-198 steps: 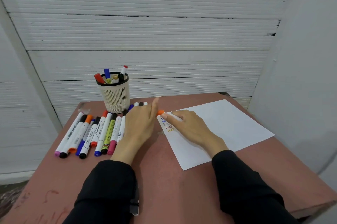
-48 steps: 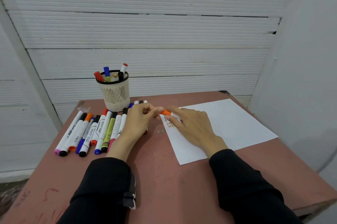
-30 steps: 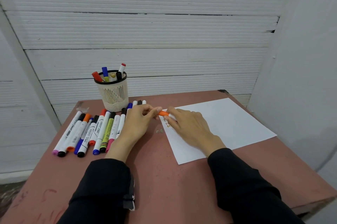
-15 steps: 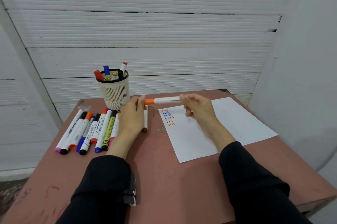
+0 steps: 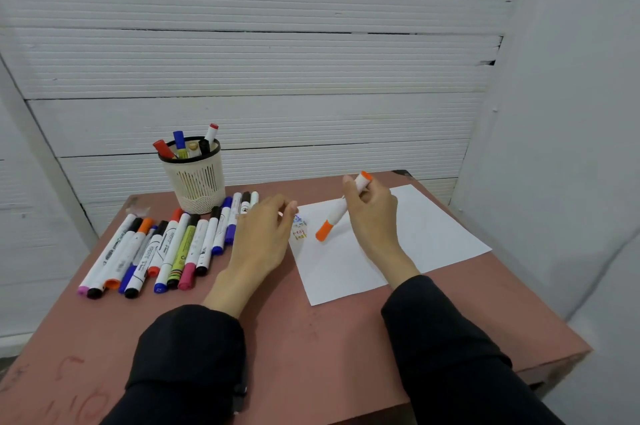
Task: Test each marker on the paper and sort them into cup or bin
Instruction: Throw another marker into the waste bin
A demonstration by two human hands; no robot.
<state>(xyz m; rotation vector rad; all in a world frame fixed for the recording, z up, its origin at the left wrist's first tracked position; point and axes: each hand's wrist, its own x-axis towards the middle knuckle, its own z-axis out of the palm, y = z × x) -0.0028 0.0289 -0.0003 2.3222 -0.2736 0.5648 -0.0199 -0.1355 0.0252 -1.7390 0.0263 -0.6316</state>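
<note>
My right hand point(image 5: 372, 213) grips a capped orange marker point(image 5: 337, 215) tilted over the white paper point(image 5: 415, 237), its orange cap pointing down near small coloured test scribbles point(image 5: 299, 229). My left hand point(image 5: 261, 239) hovers over the paper's left edge with loosely curled fingers and holds nothing I can see. A row of several markers point(image 5: 166, 248) lies on the table left of that hand. A beige mesh cup point(image 5: 195, 178) with several markers in it stands at the back. No bin is in view.
The reddish table point(image 5: 311, 338) ends close on the right and at the front. A white slatted wall point(image 5: 277, 78) rises just behind the cup, and a white panel point(image 5: 571, 147) stands to the right.
The orange marker got capped between both hands, then my left hand let go. My right hand swung it from level in the air to tilted cap-down over the paper.
</note>
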